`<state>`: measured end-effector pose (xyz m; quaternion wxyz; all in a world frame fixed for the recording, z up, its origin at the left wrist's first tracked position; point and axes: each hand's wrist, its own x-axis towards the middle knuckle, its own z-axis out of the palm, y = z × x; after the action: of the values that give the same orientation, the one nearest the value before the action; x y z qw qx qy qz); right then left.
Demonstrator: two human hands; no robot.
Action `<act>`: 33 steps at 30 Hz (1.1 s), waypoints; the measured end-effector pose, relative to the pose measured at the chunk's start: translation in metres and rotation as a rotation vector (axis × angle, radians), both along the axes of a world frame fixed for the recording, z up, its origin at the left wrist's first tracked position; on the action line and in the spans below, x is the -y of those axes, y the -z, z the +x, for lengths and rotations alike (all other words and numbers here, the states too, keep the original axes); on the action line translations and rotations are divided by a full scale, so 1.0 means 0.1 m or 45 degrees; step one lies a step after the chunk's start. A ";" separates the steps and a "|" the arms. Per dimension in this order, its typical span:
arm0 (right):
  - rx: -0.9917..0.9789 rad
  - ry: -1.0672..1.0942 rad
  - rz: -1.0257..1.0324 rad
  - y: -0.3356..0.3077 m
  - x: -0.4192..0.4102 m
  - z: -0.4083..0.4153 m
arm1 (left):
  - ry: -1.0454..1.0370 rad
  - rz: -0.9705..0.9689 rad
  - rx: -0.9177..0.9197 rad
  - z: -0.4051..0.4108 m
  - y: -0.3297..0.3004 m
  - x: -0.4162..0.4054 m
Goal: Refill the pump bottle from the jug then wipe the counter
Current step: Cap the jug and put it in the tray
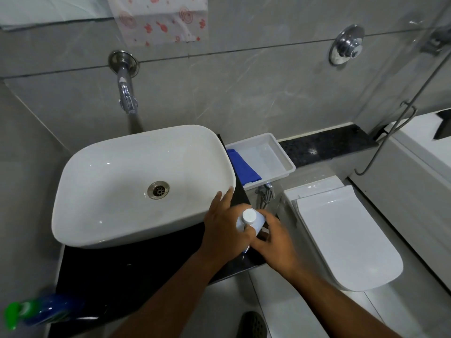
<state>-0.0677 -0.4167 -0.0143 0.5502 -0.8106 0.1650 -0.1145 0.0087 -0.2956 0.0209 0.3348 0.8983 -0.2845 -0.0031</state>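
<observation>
Jug (251, 222) — white plastic, round white cap on top, standing on the dark surface (136, 272) at its right end, just beside the basin's front right corner. Both hands are on it.

Left hand (225, 228) — wrapped around the jug's left side, its grip closed on the body, one finger stretched up toward the basin rim.

Right hand (273, 242) — laid against the jug's lower right side, fingers curled there; its grip looks closed on the jug, though what lies beneath the fingers is hidden.

Basin (136, 181) — white, rounded rectangle, sitting on the surface, metal drain (158, 190) near its middle. Wall tap (127, 93) above it.

Tray (268, 152) — white, shallow, behind the jug and right of the basin, holding a folded blue cloth (241, 167) at its left side.

Bottle (36, 311) — blue with a green end, blurred, at the lower left corner of the surface; its type cannot be made out.

Toilet (341, 235) — white, lid down, to the right of the surface, with a small chrome spray fitting (266, 193) between the two.

Flush button (346, 43) — chrome, on the grey tiled wall above the toilet.
</observation>
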 end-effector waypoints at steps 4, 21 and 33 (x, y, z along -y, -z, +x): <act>-0.024 0.006 -0.010 0.01 0.01 0.00 | -0.132 -0.022 0.013 -0.01 0.00 -0.03; -0.047 -0.014 -0.062 0.00 0.03 0.00 | -0.048 0.006 0.103 0.06 0.04 -0.02; -0.168 -0.177 -0.059 -0.09 0.14 0.05 | 0.325 0.046 0.368 0.24 -0.01 -0.10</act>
<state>-0.0628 -0.4310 -0.0055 0.5259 -0.8383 0.1417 -0.0263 0.0325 -0.2853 0.0215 0.2710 0.8520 -0.4410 0.0783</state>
